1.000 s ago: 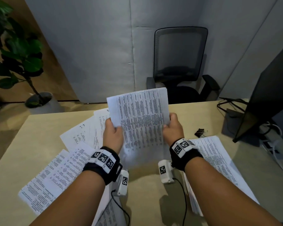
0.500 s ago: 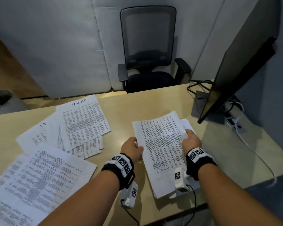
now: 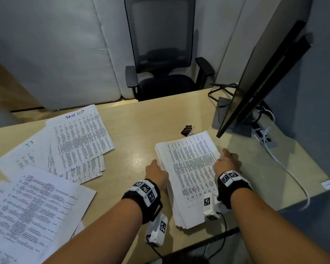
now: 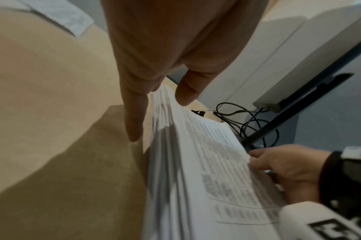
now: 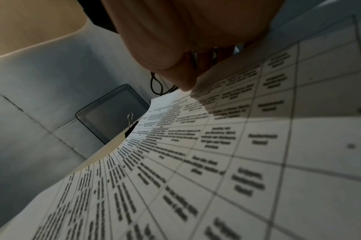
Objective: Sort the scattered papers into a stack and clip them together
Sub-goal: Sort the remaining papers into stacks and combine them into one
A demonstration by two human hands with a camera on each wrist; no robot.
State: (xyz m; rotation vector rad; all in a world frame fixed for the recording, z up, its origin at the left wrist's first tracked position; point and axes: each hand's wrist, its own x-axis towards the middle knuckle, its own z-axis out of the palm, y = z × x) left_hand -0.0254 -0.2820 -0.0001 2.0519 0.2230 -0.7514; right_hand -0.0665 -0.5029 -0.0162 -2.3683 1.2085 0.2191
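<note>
The stack [image 3: 189,176] lies on the desk [image 3: 141,130], just short of the clip [image 3: 187,129]. Left hand [image 3: 156,174] presses its near edge with straight fingers; right hand [image 3: 227,162] pinches the far edge. Best to square both sides gently before fetching more sheets.

The head view looks forward and down from above the near edge of the table [image 3: 141,130], taking in both forearms, the paper stack [image 3: 189,168], the chair [image 3: 160,54] beyond and the monitor [image 3: 265,82] at right. The left wrist view sits low, just beside the stack's [image 4: 195,162] left edge, facing along the fingers toward the monitor. The right wrist view lies nearly on the top sheet [image 5: 216,162], facing the far edge. All three share the stack and the binder clip [image 3: 187,129] [image 4: 198,112] [image 5: 131,123].
</note>
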